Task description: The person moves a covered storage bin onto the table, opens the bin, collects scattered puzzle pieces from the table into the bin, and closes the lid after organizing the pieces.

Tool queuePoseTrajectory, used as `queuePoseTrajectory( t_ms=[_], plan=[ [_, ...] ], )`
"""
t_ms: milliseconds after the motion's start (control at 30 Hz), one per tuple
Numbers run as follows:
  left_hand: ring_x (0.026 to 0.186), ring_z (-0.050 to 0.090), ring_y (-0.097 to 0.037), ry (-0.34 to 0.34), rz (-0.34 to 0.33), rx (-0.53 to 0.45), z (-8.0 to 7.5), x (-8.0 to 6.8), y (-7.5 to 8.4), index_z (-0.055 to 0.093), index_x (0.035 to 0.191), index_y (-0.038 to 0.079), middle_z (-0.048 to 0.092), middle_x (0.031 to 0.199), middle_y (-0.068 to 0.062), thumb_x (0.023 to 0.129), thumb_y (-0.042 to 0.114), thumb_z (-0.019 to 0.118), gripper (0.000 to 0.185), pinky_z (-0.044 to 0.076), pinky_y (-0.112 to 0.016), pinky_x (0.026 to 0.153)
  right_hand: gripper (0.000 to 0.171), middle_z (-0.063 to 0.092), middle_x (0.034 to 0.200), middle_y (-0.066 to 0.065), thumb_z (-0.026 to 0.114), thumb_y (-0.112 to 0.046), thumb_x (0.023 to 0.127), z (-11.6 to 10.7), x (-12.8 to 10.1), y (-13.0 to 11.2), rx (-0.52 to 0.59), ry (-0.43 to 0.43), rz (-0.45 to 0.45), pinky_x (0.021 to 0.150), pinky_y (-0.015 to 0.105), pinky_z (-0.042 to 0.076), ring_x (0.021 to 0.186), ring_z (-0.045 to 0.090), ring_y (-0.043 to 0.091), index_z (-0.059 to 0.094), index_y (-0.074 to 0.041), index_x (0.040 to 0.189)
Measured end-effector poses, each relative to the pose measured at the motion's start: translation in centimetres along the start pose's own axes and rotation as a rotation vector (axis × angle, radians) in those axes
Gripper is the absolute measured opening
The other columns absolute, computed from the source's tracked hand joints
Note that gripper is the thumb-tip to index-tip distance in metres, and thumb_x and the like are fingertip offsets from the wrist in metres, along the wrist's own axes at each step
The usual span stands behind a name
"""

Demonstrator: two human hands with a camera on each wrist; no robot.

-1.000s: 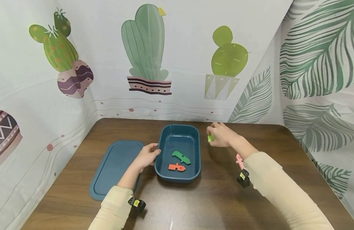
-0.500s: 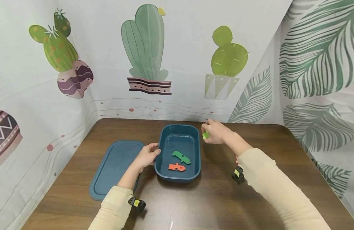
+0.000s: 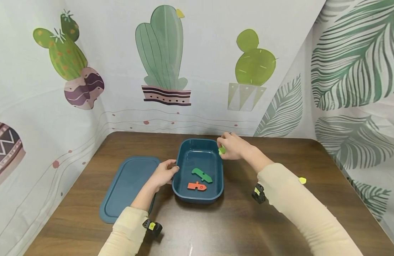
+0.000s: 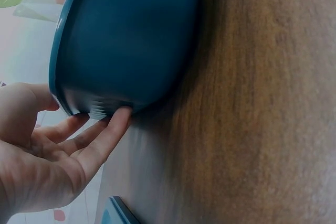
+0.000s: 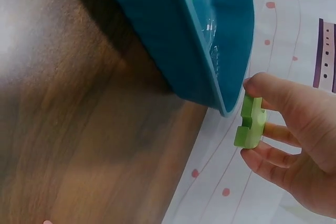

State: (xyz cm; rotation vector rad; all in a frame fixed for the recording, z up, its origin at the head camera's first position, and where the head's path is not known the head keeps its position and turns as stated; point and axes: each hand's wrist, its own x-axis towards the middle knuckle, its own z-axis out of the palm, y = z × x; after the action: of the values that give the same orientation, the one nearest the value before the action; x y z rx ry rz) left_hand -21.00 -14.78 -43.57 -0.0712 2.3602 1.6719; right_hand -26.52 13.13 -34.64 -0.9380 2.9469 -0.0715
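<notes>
Pinching a light-green puzzle piece (image 5: 250,121) between thumb and fingertips, the right hand (image 3: 232,146) holds it at the far right rim of the teal bin (image 3: 216,192). Piece looks small, stiff and light; edge pinch should suffice. Left hand (image 3: 163,173) rests relaxed fingers against the bin's left wall.

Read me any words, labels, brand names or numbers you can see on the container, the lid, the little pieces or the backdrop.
None: no readable text shows in any view.
Teal container, lid: plain.
Light green piece in the right hand: unmarked.
Backdrop: only cactus and leaf drawings.
</notes>
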Motion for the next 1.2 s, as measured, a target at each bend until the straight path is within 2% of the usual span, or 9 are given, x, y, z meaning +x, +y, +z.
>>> queuePoseTrajectory(
  t_ms=[233,433,767,1200],
  plan=[
    [0.090,0.063,-0.026,-0.001,-0.001,0.001,0.0,0.0,0.0,0.045,0.132,0.003,0.056,0.120,-0.018,0.093,0.015,0.051,0.041,0.056,-0.040,0.066,0.024,0.049,0.112,0.016,0.068,-0.024,0.078,-0.3,0.4,-0.7,0.010,-0.004,-0.025,0.082,0.041,0.042,0.100,0.046,0.034,0.056,-0.013,0.097],
    [0.091,0.063,-0.027,-0.006,0.000,-0.005,0.0,0.0,0.0,0.045,0.132,0.003,0.056,0.120,-0.018,0.093,0.015,0.051,0.041,0.056,-0.041,0.066,0.023,0.048,0.112,0.016,0.068,-0.023,0.079,-0.4,0.5,-1.4,0.039,-0.012,-0.047,0.078,0.040,0.044,0.097,0.045,0.033,0.056,-0.012,0.095],
    [0.090,0.063,-0.026,-0.011,0.008,-0.009,0.0,0.2,-0.3,0.046,0.132,0.003,0.056,0.120,-0.018,0.093,0.015,0.051,0.041,0.056,-0.040,0.066,0.022,0.048,0.116,0.014,0.068,-0.024,0.080,0.4,0.9,-2.2,0.069,-0.043,-0.023,0.076,0.037,0.044,0.098,0.045,0.030,0.057,-0.014,0.097],
    [0.090,0.062,-0.025,0.006,-0.001,0.009,0.0,0.1,-0.2,0.045,0.133,0.004,0.056,0.121,-0.017,0.093,0.016,0.052,0.042,0.056,-0.040,0.066,0.022,0.048,0.114,0.012,0.068,-0.024,0.081,0.7,1.4,-2.8,0.048,-0.070,-0.049,0.075,0.035,0.045,0.095,0.044,0.028,0.056,-0.014,0.096]
  ],
)
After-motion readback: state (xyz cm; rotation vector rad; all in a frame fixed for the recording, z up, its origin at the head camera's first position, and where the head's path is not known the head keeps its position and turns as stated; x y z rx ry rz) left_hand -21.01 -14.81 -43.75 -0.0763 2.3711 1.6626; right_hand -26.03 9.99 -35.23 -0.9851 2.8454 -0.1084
